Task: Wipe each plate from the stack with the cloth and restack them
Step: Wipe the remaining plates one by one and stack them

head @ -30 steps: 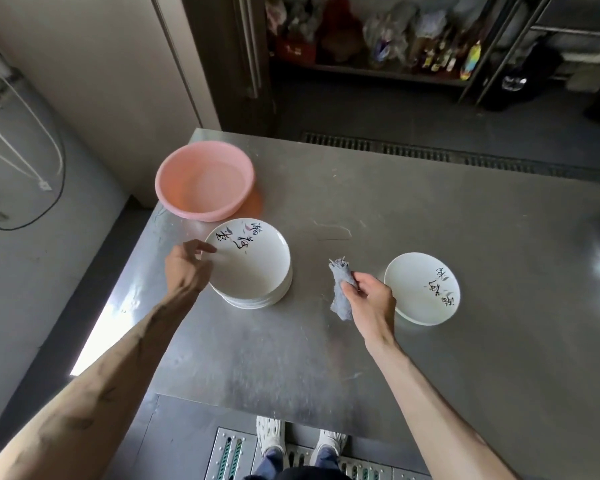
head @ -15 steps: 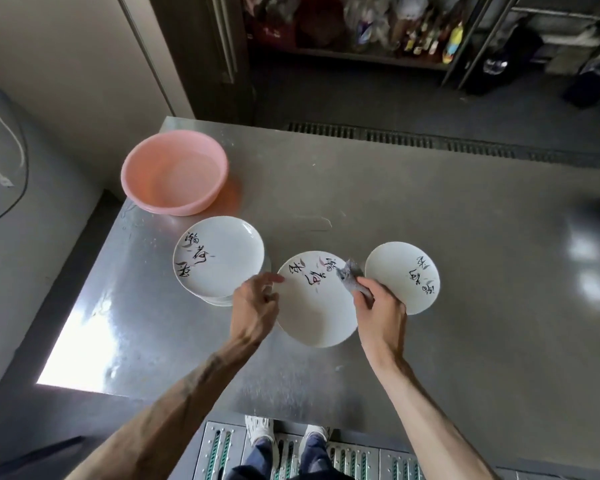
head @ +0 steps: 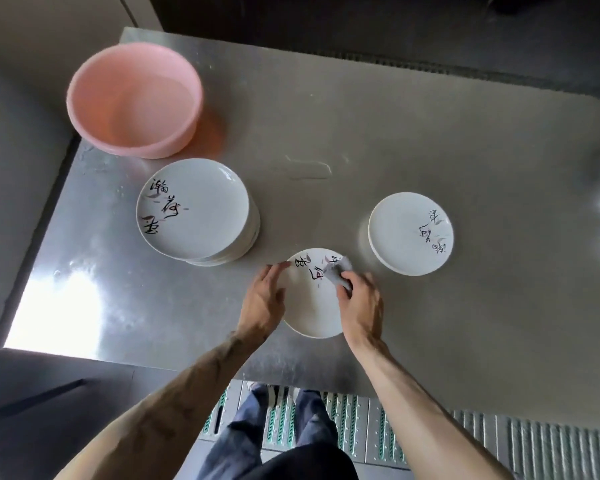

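A white plate with black brush lettering is held above the steel table between my hands. My left hand grips its left rim. My right hand grips a small grey cloth and presses it onto the plate's upper right face. To the left stands the stack of like plates. A separate plate lies on the table at the right, apart from both hands; whether more lie under it I cannot tell.
A pink plastic basin sits at the table's far left corner, behind the stack. The steel table ends close to my body; a grated floor mat and my feet show below its front edge.
My left hand lifted the top plate off the stack and brought it rightward and nearer to me. My right hand carried the cloth onto that plate. The camera tilted down.
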Available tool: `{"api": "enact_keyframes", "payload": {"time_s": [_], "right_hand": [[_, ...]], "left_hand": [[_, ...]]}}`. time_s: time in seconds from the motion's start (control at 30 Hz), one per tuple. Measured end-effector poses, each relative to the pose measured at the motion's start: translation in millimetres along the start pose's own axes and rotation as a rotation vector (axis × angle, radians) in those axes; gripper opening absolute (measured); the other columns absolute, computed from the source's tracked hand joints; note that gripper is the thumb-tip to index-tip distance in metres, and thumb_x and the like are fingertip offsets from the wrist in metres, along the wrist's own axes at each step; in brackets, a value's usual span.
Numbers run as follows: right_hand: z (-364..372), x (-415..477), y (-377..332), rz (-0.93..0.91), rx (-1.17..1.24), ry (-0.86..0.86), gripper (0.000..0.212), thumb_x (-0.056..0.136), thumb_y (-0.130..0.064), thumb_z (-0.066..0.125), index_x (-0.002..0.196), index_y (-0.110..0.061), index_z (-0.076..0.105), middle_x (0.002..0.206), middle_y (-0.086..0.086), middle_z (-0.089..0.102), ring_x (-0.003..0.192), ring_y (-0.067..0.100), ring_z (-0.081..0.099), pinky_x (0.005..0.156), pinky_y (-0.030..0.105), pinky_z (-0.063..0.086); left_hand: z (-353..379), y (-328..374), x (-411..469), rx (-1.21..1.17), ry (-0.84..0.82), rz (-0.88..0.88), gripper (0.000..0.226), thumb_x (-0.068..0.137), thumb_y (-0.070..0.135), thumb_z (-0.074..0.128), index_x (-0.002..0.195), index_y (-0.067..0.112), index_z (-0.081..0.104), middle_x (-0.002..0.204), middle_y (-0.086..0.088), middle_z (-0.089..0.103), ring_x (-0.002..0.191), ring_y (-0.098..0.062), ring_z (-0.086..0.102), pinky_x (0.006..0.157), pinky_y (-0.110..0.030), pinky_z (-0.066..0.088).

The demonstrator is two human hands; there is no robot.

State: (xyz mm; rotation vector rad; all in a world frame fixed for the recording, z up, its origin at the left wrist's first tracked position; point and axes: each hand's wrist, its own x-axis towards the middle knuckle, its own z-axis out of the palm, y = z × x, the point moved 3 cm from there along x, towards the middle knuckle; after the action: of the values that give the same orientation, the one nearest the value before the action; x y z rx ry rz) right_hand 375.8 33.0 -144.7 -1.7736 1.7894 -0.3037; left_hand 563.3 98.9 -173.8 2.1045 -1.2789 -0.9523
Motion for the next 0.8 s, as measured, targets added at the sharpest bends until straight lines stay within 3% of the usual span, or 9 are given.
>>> {"api": "enact_keyframes", "payload": {"time_s": [0.07, 0.13, 0.23, 0.3, 0.4, 0.47, 0.57, 0.67, 0.8], "right_hand": [[1.9, 5.5, -2.8, 0.0, 0.007, 0.019, 0.003, 0.093, -0.013, 0.068, 0.093, -0.012, 0.071, 0.089, 0.007, 0.059, 0.086, 0.03, 0.059, 0.071, 0.033, 0.043], [4.2, 13.2, -9.3, -0.015, 0.014, 0.014, 0.008, 0.095, -0.017, 0.067, 0.089, -0.013, 0.07, 0.087, 0.009, 0.06, 0.084, 0.029, 0.058, 0.07, 0.03, 0.039], [15.1, 23.5, -28.9, -0.084, 0.022, -0.029, 0.011, 0.095, -0.012, 0.066, 0.102, -0.011, 0.075, 0.097, 0.014, 0.065, 0.096, 0.031, 0.059, 0.08, 0.035, 0.046], [26.8, 21.4, -46.3, -0.109, 0.076, -0.084, 0.02, 0.096, -0.013, 0.066, 0.114, -0.01, 0.075, 0.111, 0.014, 0.063, 0.108, 0.03, 0.059, 0.094, 0.034, 0.047], [41.1, 5.2, -58.9, -0.223, 0.088, -0.195, 0.028, 0.096, -0.015, 0.067, 0.124, -0.011, 0.072, 0.117, 0.006, 0.058, 0.112, 0.021, 0.056, 0.094, 0.014, 0.035], [36.3, 7.6, -48.6, -0.268, 0.028, -0.194, 0.03, 0.096, -0.016, 0.068, 0.126, -0.015, 0.071, 0.12, 0.002, 0.058, 0.114, 0.019, 0.055, 0.092, 0.021, 0.041], [19.3, 27.2, -28.5, -0.187, -0.047, -0.077, 0.029, 0.095, -0.016, 0.066, 0.124, -0.016, 0.072, 0.123, 0.004, 0.059, 0.115, 0.024, 0.057, 0.095, 0.037, 0.048], [23.7, 22.9, -33.9, -0.181, -0.004, -0.035, 0.028, 0.093, -0.017, 0.069, 0.12, -0.016, 0.074, 0.119, 0.004, 0.062, 0.111, 0.025, 0.06, 0.093, 0.039, 0.05], [47.2, -16.0, -43.3, -0.316, 0.009, -0.155, 0.022, 0.09, -0.015, 0.073, 0.112, -0.019, 0.077, 0.115, -0.003, 0.058, 0.108, 0.019, 0.054, 0.089, 0.031, 0.05]], "left_hand": [[3.9, -8.3, -1.9, 0.196, -0.075, 0.093, 0.087, 0.081, 0.028, 0.081, 0.157, 0.019, 0.038, 0.149, -0.004, 0.05, 0.129, -0.029, 0.045, 0.107, -0.044, 0.038], [5.5, -15.5, -4.1, 0.264, -0.125, 0.135, 0.116, 0.072, 0.056, 0.085, 0.163, 0.016, 0.025, 0.16, -0.002, 0.04, 0.143, -0.026, 0.033, 0.117, -0.044, 0.026], [6.4, -22.2, -3.0, 0.262, -0.145, 0.159, 0.129, 0.064, 0.072, 0.079, 0.164, 0.017, 0.018, 0.166, -0.001, 0.031, 0.154, -0.022, 0.023, 0.123, -0.039, 0.014], [7.0, -21.8, -1.5, 0.255, -0.156, 0.159, 0.13, 0.063, 0.075, 0.077, 0.164, 0.018, 0.016, 0.168, 0.0, 0.027, 0.156, -0.02, 0.018, 0.125, -0.04, 0.013], [8.0, -22.4, -0.4, 0.226, -0.133, 0.171, 0.128, 0.063, 0.074, 0.079, 0.163, 0.02, 0.019, 0.167, 0.002, 0.028, 0.156, -0.018, 0.018, 0.126, -0.043, 0.016], [7.8, -25.1, -0.8, 0.234, -0.152, 0.177, 0.128, 0.065, 0.074, 0.079, 0.164, 0.021, 0.017, 0.168, 0.003, 0.025, 0.157, -0.016, 0.014, 0.127, -0.042, 0.013], [7.6, -29.6, 0.0, 0.255, -0.177, 0.188, 0.129, 0.067, 0.066, 0.083, 0.165, 0.023, 0.011, 0.171, 0.004, 0.017, 0.158, -0.013, 0.008, 0.128, -0.043, 0.008], [9.6, -28.0, -0.2, 0.247, -0.173, 0.169, 0.131, 0.066, 0.065, 0.086, 0.165, 0.022, 0.012, 0.171, 0.003, 0.017, 0.158, -0.012, 0.007, 0.128, -0.043, 0.005], [7.9, -26.9, -2.0, 0.2, -0.136, 0.158, 0.132, 0.057, 0.07, 0.085, 0.162, 0.019, 0.025, 0.168, 0.003, 0.026, 0.157, -0.012, 0.016, 0.128, -0.044, 0.013]]}}
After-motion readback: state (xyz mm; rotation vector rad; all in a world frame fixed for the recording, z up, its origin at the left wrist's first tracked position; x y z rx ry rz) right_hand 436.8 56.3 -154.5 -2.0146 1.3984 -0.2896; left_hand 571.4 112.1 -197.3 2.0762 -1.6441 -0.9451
